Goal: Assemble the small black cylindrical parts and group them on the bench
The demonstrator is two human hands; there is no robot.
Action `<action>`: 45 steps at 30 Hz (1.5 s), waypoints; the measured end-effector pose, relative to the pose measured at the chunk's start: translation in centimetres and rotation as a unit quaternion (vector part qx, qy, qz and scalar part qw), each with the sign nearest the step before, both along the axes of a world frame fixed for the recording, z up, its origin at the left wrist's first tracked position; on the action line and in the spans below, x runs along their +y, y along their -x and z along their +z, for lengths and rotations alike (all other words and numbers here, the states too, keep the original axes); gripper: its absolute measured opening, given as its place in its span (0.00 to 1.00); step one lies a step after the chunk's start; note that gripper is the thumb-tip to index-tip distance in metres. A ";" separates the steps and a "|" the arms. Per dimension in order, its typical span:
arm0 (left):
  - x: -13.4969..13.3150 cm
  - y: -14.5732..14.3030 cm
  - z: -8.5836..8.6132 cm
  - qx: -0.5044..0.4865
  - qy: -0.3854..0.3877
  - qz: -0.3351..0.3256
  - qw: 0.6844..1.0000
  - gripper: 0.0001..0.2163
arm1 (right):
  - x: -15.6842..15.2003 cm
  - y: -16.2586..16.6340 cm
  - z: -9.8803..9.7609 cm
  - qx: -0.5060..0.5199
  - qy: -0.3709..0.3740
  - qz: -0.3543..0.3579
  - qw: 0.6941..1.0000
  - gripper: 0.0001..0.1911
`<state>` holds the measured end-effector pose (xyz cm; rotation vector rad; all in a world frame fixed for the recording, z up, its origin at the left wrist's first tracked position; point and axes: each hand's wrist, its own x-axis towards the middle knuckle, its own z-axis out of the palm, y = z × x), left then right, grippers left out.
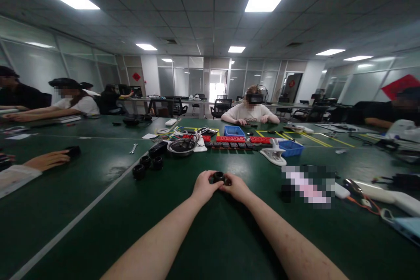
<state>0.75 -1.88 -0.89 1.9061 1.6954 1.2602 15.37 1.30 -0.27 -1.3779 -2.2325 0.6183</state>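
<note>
My left hand (203, 188) is closed round a small black ring-shaped part (218, 176) with a hollow top, just above or on the green table. Close against its right side, my right hand (237, 187) is pinched, its fingertips at a small dark piece (227, 181) too small to name. Whether the two pieces touch is unclear. Ahead and to the left stand several similar black round parts (139, 171), beside a black box-like device (158, 149).
Beyond my hands are a round metal pan (181, 148), a white clamp-like stand (274, 154), red trays (229, 138) and blue bins (290, 148). A wrench (133, 148) lies left. Another person's hand (46, 160) is at far left; a person (251, 111) sits opposite. Cables and devices lie right.
</note>
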 end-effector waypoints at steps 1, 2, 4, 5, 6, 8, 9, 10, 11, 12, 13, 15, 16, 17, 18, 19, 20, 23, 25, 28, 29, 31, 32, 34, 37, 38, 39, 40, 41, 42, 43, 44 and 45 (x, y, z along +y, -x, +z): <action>0.0 -0.1 0.0 0.002 0.000 0.013 1.000 0.13 | -0.3 0.4 -0.1 -0.008 -0.010 -0.028 1.000 0.14; -0.1 -0.2 0.0 0.003 0.000 0.026 1.000 0.13 | -0.5 0.7 -0.2 -0.016 -0.020 -0.053 0.998 0.15; -0.2 -0.3 0.1 0.006 -0.002 0.042 0.999 0.13 | -1.0 1.2 -0.2 -0.027 -0.037 -0.076 0.996 0.16; -0.3 -0.2 0.2 0.007 -0.004 0.044 0.999 0.13 | -1.2 1.3 -0.1 -0.029 -0.044 -0.072 0.996 0.17; -0.4 -0.2 0.3 0.008 -0.007 0.042 0.999 0.13 | -1.2 1.2 -0.1 -0.029 -0.048 -0.059 0.997 0.19; -0.5 0.1 0.5 0.011 -0.010 0.024 1.000 0.12 | -1.0 0.6 0.1 -0.022 -0.049 -0.017 0.998 0.23; -0.5 0.2 0.6 0.013 -0.011 0.013 1.000 0.12 | -0.8 0.3 0.2 -0.017 -0.046 0.008 0.999 0.24; -0.5 0.3 0.6 0.014 -0.012 0.003 1.000 0.12 | -0.5 -0.2 0.3 -0.011 -0.040 0.032 0.999 0.24; -0.5 0.3 0.6 0.014 -0.014 -0.006 1.000 0.13 | -0.2 -0.5 0.4 -0.004 -0.033 0.053 0.998 0.23; -0.5 0.4 0.6 0.014 -0.015 -0.012 1.000 0.14 | 0.1 -0.8 0.4 0.003 -0.025 0.070 0.997 0.22; -0.4 0.4 0.5 0.013 -0.016 -0.015 1.000 0.16 | 0.3 -1.0 0.4 0.009 -0.019 0.082 0.996 0.21; -0.4 0.4 0.3 0.008 -0.017 -0.014 1.000 0.23 | 0.5 -1.1 0.3 0.021 -0.015 0.095 0.995 0.19; -0.3 0.4 0.2 0.006 -0.016 -0.013 1.000 0.25 | 0.5 -1.1 0.3 0.024 -0.015 0.100 0.995 0.19; -0.3 0.4 0.1 0.005 -0.014 -0.012 1.000 0.24 | 0.6 -1.0 0.3 0.026 -0.016 0.103 0.994 0.18; -0.3 0.4 0.1 0.004 -0.012 -0.013 1.000 0.22 | 0.6 -0.9 0.3 0.027 -0.017 0.105 0.994 0.16; -0.3 0.4 0.1 0.004 -0.010 -0.014 1.000 0.19 | 0.6 -0.8 0.2 0.025 -0.018 0.104 0.994 0.15; -0.3 0.3 0.1 0.003 -0.007 -0.015 1.000 0.16 | 0.6 -0.7 0.2 0.021 -0.017 0.099 0.995 0.14; -0.3 0.1 0.3 0.002 0.001 0.000 1.000 0.13 | 0.6 -0.4 0.1 0.001 -0.012 0.064 0.998 0.13; -0.4 -0.2 0.4 0.006 0.007 0.028 1.000 0.13 | 0.3 0.0 0.0 -0.016 -0.013 0.025 0.999 0.13; -0.7 -0.6 0.5 0.019 0.012 0.069 0.997 0.12 | -0.4 0.9 0.1 -0.037 -0.028 -0.045 0.998 0.12; -0.8 -0.7 0.6 0.024 0.013 0.077 0.997 0.12 | -0.6 1.2 0.1 -0.040 -0.034 -0.063 0.997 0.12; -1.0 -0.7 0.7 0.035 0.013 0.084 0.996 0.12 | -0.9 1.4 0.3 -0.043 -0.043 -0.078 0.995 0.11; -1.0 -0.7 0.7 0.038 0.015 0.082 0.996 0.12 | -0.9 1.3 0.3 -0.042 -0.044 -0.073 0.995 0.11; -1.0 -0.6 0.7 0.041 0.019 0.071 0.996 0.12 | -0.7 0.8 0.5 -0.035 -0.037 -0.042 0.998 0.14; -0.7 -0.3 0.3 0.028 0.025 0.050 0.998 0.20 | 0.0 -0.5 0.7 -0.020 -0.010 0.020 1.000 0.20; -0.6 -0.3 0.2 0.020 0.025 0.045 0.998 0.24 | 0.2 -0.8 0.7 -0.014 0.000 0.036 0.999 0.22; -0.5 -0.2 0.0 0.011 0.026 0.041 0.999 0.28 | 0.4 -1.1 0.7 -0.010 0.009 0.048 0.999 0.22; -0.5 -0.1 -0.1 0.003 0.025 0.038 0.999 0.31 | 0.6 -1.3 0.7 -0.005 0.016 0.056 0.998 0.22; -0.4 -0.1 -0.1 -0.003 0.024 0.035 0.999 0.32 | 0.8 -1.4 0.7 -0.002 0.022 0.064 0.998 0.21; -0.4 0.0 -0.1 -0.008 0.023 0.031 0.999 0.32 | 0.8 -1.4 0.7 0.002 0.025 0.072 0.997 0.20; -0.4 0.0 0.0 -0.011 0.021 0.028 0.999 0.31 | 0.9 -1.4 0.7 0.006 0.026 0.080 0.996 0.20; -0.5 0.0 0.2 -0.013 0.020 0.023 0.999 0.29 | 1.0 -1.3 0.7 0.009 0.027 0.091 0.995 0.19; -0.5 0.0 0.4 -0.013 0.018 0.019 1.000 0.26 | 1.0 -1.3 0.6 0.014 0.027 0.101 0.994 0.18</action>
